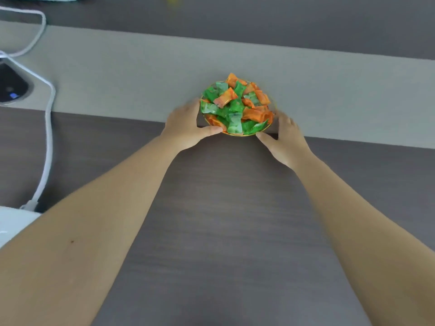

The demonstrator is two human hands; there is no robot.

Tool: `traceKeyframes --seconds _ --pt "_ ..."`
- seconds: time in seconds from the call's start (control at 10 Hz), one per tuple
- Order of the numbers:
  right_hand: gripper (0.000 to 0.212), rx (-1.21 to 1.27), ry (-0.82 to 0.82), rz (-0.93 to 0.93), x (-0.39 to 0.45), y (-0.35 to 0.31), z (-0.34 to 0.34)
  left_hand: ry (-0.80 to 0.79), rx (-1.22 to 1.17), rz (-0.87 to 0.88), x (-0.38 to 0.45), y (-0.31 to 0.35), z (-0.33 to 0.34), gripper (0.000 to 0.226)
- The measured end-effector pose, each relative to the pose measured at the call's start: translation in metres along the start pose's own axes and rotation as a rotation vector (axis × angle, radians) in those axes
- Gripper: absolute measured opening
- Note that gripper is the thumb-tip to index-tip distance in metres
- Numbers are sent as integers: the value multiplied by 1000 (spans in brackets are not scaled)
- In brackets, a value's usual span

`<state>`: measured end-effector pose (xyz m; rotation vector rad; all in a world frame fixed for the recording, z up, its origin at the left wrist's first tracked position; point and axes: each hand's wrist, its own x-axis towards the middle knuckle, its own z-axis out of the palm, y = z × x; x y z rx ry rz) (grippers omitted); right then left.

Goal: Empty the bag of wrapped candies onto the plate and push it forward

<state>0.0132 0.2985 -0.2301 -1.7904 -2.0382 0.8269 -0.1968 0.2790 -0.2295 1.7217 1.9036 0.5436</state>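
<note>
A small clear plate with a gold rim (244, 135) sits where the dark wood table meets a lighter grey strip. It is heaped with several green and orange wrapped candies (235, 107). My left hand (188, 128) cups the plate's left side, thumb along its near rim. My right hand (286, 137) touches the right side, thumb at the near rim. Both arms are stretched far forward. No bag is in view.
A white cable (48, 128) runs down the left side to a white plug at a white object (14, 222) at the left edge. A dark round device with a blue light (11, 90) lies at far left. The grey strip (141, 74) crosses the table.
</note>
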Motion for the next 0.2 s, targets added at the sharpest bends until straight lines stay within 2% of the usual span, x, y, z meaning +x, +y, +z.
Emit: traceKeyframes --seconds 0.2 --pt "61 8 52 22 47 5 -6 34 45 -20 48 8 7 89"
